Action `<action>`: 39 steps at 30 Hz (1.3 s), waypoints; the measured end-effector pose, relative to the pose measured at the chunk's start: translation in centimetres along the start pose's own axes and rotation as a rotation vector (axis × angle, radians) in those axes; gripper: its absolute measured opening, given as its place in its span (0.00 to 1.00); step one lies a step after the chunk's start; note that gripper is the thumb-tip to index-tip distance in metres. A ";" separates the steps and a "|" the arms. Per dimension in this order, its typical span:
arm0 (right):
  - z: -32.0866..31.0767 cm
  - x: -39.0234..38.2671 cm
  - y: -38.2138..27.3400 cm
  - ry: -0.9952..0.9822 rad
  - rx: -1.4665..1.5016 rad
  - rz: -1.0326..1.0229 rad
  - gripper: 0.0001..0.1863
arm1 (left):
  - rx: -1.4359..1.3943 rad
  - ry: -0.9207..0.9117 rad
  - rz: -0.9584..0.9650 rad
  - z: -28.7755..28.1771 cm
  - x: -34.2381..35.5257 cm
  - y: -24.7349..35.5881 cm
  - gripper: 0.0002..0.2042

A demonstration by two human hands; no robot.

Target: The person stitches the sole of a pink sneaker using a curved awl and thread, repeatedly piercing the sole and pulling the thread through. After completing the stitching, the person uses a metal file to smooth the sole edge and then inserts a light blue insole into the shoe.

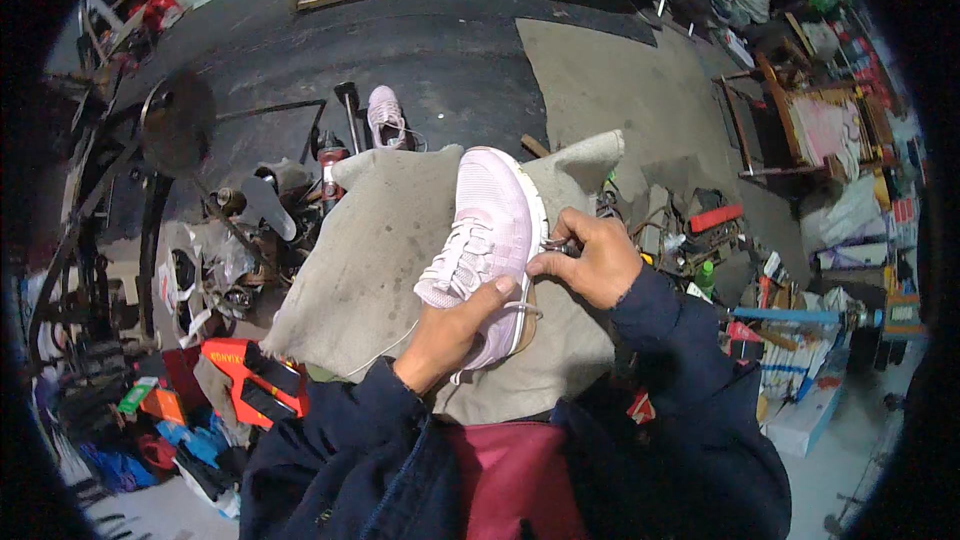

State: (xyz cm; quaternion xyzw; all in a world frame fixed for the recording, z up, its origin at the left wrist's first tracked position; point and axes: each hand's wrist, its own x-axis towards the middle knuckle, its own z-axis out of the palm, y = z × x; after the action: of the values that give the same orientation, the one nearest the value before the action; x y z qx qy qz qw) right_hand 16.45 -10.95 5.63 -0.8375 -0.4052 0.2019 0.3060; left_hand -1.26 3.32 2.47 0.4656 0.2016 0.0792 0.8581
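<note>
A single wide fisheye view looks steeply down from the person's head, above and behind the hands point(598, 262), close enough that they sit near its centre. It faces forward too, taking in the dark floor point(430, 70) beyond the hands and, on their near side, the dark sleeves point(690, 360) entering from the lower edge.

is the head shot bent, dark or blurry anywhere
Head view: black corners frame a round fisheye picture, and the chair near its right edge looks tilted; head view: the pink shoe, left hand and right hand are well lit and fairly clear; head view: the dark sleeves show little detail, and clutter near the rim looks softer.
</note>
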 end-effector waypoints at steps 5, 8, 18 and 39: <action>0.2 0.4 0.8 0.087 -0.178 0.009 0.33 | -0.083 0.035 -0.032 -0.2 0.5 -0.4 0.20; -0.3 0.1 1.5 0.107 -0.381 -0.003 0.37 | -0.148 0.086 -0.091 -0.2 0.7 -0.6 0.19; -0.9 -6.5 3.5 0.182 0.797 0.137 0.30 | -0.191 0.135 -0.099 -0.4 0.7 -1.1 0.19; 3.1 -2.5 0.8 0.375 0.071 0.001 0.27 | 0.106 0.075 -0.143 -0.2 -2.4 3.0 0.18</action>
State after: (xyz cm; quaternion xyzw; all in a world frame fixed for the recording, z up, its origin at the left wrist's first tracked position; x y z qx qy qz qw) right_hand 13.66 -12.26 3.05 -0.8493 -0.3334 0.0564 0.4054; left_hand -3.36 4.33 5.54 0.4916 0.2702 0.0242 0.8275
